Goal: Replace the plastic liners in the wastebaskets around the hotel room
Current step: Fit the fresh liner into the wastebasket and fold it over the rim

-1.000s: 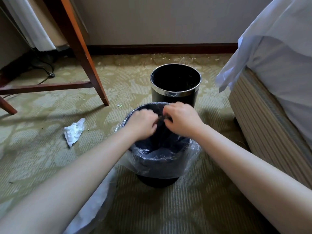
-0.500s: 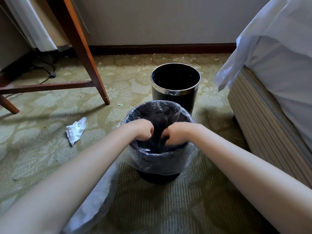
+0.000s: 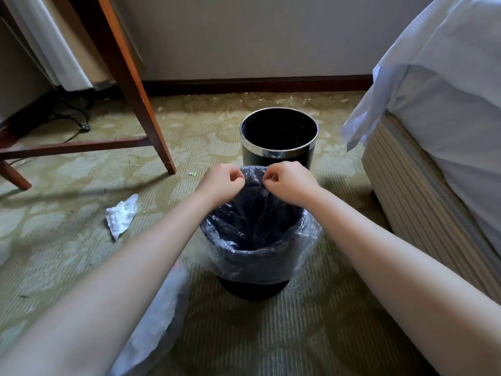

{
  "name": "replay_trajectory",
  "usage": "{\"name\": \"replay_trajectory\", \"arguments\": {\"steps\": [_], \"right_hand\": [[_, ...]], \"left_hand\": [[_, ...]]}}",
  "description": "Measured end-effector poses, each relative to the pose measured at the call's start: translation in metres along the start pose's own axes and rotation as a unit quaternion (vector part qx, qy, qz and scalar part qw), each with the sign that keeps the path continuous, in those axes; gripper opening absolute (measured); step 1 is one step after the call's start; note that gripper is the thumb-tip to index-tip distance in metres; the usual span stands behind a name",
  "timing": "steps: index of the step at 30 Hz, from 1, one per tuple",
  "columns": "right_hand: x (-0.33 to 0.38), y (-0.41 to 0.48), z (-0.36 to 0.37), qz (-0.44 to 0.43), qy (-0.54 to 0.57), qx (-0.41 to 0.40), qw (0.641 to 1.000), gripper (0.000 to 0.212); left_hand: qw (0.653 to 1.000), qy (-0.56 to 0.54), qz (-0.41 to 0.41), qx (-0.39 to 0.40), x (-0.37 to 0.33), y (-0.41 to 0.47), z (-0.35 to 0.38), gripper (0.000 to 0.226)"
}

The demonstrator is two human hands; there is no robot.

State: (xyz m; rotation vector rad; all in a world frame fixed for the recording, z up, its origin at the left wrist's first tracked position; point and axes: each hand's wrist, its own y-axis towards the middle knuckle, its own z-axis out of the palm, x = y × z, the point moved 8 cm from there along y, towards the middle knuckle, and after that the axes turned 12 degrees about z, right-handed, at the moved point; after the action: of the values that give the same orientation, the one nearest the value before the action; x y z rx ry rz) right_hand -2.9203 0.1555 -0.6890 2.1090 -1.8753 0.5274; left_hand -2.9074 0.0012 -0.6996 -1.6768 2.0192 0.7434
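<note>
Closest to the camera, just on the near-left side of the lined wastebasket (image 3: pixel 254 290), a loose clear plastic bag (image 3: pixel 151 324) is lying on the carpet (image 3: pixel 311 335), partly under the left forearm. The wastebasket itself is black and stands upright. A clear liner (image 3: pixel 260 257) is tucked down inside and folded over its near rim, hanging partway down the outside. At the far rim the liner's edge is lifted up. The left hand (image 3: pixel 221 183) and right hand (image 3: pixel 291 180) each pinch that edge between curled fingers and thumb, with the fists close together but not touching (knuckles toward the camera, so the exact fingertip contact is hard to see).

Off to the left of the wastebasket there's a crumpled white tissue (image 3: pixel 120 215) on the carpet. Right behind the wastebasket sits a second black bin (image 3: pixel 279 153) with a shiny metal band at the rim and no liner. Further back on the left is a wooden furniture leg (image 3: pixel 141 104), and a bed (image 3: pixel 439 131) with a white sheet runs along the right.
</note>
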Motion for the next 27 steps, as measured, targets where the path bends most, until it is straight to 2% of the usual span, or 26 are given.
{"name": "replay_trajectory", "arguments": {"steps": [3,6,10,17,24,27], "right_hand": [[-0.021,0.012,-0.033,0.069,0.119,-0.084,0.987,0.02],[-0.049,0.032,-0.045,0.13,0.168,-0.082,0.974,0.025],[-0.081,0.053,-0.041,0.17,0.105,-0.056,0.978,0.037],[-0.122,0.106,-0.044,0.227,0.024,-0.02,0.973,0.048],[-0.137,0.15,-0.039,0.252,0.009,-0.014,0.968,0.067],[-0.14,0.163,-0.024,0.254,0.02,0.022,0.967,0.074]], "left_hand": [[0.997,-0.036,-0.029,-0.059,-0.012,0.018,-0.005,0.012],[0.997,-0.025,-0.05,-0.048,-0.025,0.044,-0.007,0.025],[0.997,-0.001,-0.074,0.0,-0.024,0.07,-0.011,0.048],[0.988,0.026,-0.109,0.106,-0.009,0.112,0.01,0.059],[0.984,0.015,-0.139,0.109,0.024,0.136,0.025,0.066],[0.984,0.015,-0.138,0.109,0.032,0.14,0.029,0.065]]}}
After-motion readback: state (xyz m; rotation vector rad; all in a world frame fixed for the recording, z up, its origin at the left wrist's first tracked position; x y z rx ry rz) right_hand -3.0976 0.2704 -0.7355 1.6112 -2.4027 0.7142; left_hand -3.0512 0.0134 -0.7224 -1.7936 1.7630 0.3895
